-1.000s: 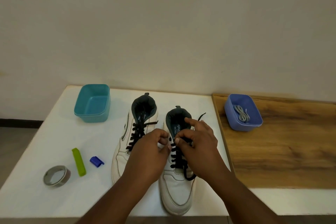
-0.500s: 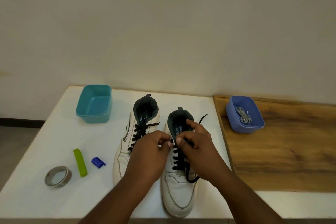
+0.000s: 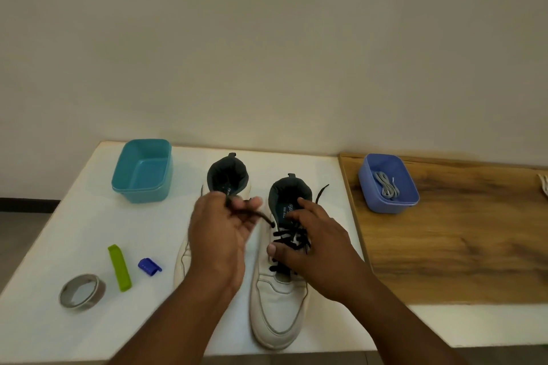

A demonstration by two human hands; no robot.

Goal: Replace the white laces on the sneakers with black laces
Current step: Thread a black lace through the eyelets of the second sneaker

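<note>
Two white sneakers stand side by side on the white table, toes toward me. The right sneaker carries a black lace crossed through its eyelets. My left hand pinches one end of that lace and holds it taut up and to the left, over the left sneaker, which it mostly hides. My right hand rests on the right sneaker's laced upper, fingers spread, thumb pressing its left side. The lace's other end sticks out past the collar.
A teal tub stands at the back left. A green strip, a small blue clip and a tape roll lie front left. A blue tub with grey-white laces sits on the wooden board at right.
My left hand has pulled the black lace end up and leftward away from the eyelets. My right hand has dropped flat onto the right sneaker's upper.
</note>
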